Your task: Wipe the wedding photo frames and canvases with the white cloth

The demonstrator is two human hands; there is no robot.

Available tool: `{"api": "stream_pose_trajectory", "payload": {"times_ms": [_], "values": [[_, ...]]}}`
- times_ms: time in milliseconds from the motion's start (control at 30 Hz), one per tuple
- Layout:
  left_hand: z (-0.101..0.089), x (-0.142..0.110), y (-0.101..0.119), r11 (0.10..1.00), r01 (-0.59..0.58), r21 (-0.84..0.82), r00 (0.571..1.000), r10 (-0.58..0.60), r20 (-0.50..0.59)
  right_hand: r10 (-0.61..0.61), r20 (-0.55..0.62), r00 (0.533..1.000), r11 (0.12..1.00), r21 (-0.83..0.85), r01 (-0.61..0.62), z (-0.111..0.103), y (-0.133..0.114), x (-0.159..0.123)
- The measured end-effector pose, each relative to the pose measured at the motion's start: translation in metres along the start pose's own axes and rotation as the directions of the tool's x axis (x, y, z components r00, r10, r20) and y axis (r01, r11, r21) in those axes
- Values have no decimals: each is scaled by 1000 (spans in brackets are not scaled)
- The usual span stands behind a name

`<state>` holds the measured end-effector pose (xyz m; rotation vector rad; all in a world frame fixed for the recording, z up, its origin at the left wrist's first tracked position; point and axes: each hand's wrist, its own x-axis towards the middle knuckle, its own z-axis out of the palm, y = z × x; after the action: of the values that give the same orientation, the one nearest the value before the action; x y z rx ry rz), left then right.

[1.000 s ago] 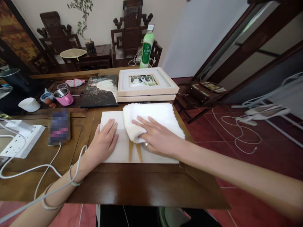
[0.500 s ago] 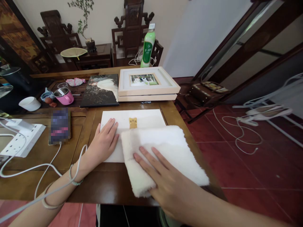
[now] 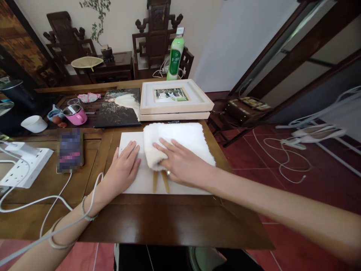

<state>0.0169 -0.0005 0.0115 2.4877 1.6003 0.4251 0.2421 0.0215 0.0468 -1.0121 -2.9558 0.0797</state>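
Observation:
A white flat panel [image 3: 132,180] lies on the wooden table in front of me. Flat on its left side rests my left hand [image 3: 126,162], open, holding the panel down. My right hand [image 3: 183,160] grips a folded, fluffy white cloth [image 3: 186,137] and presses it onto the far part of the panel. The thumb is tucked under the fold, the other fingers on top. Two gold-coloured legs [image 3: 155,182] of a fitting show below the cloth; the rest of that fitting is covered.
Behind the panel are stacked wooden picture frames [image 3: 177,111], a dark photo panel [image 3: 118,109] and a green bottle [image 3: 175,54]. To the left lie a phone [image 3: 70,150], a white power strip [image 3: 28,167] and a pink mug [image 3: 75,114]. A white cable [image 3: 53,197] crosses my left forearm.
My right hand has pushed the cloth away from me, from the near right to the panel's far part. The fitting's legs are now uncovered and its top is hidden. My left hand stays put.

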Motion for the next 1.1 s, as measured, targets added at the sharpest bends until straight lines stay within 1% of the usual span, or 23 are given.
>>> {"api": "stream_pose_trajectory", "payload": {"times_ms": [67, 133, 233, 333, 467, 533, 567, 633, 733, 833, 900, 1033, 1100], "values": [[-1, 0, 0, 995, 34, -89, 999, -37, -33, 45, 30, 999, 999, -15, -44, -5, 5, 14], [-3, 1, 1, 982, 66, -177, 994, -81, -76, 72, 44, 996, 997, -26, -71, -5, 6, 24], [-8, 3, 2, 961, 83, -263, 981, -126, -149, 37, 25, 999, 998, -49, -36, 2, -1, 25], [-9, 4, 3, 955, 68, -289, 973, -128, -192, -85, -3, 996, 996, -42, 84, 10, -20, 9], [-7, 4, 2, 947, 61, -316, 970, -131, -205, -243, -89, 966, 969, 17, 245, 10, -55, -26], [-6, 4, 2, 940, 53, -336, 968, -131, -212, -279, -116, 953, 957, 49, 286, 7, -66, -39], [-5, 4, 1, 937, 50, -345, 968, -131, -216, -285, -111, 952, 953, 69, 293, 5, -69, -43], [-5, 4, 2, 932, 49, -360, 966, -136, -220, -267, -77, 961, 954, 118, 274, 1, -66, -44], [-5, 4, 2, 929, 66, -365, 966, -151, -209, -181, -2, 983, 973, 146, 179, -3, -47, -30], [-6, 4, 2, 929, 65, -365, 968, -148, -205, -86, 62, 994, 994, 75, 81, -5, -24, -7], [-5, 3, 1, 929, 48, -367, 969, -133, -210, -34, 80, 996, 999, 22, 32, -6, -13, 11], [-5, 4, 0, 928, 28, -373, 965, -122, -231, 81, 103, 991, 996, -31, -78, -6, -7, 40], [-4, 4, -1, 925, 23, -379, 961, -125, -247, 92, 100, 991, 995, -48, -87, -6, -10, 49]]}}
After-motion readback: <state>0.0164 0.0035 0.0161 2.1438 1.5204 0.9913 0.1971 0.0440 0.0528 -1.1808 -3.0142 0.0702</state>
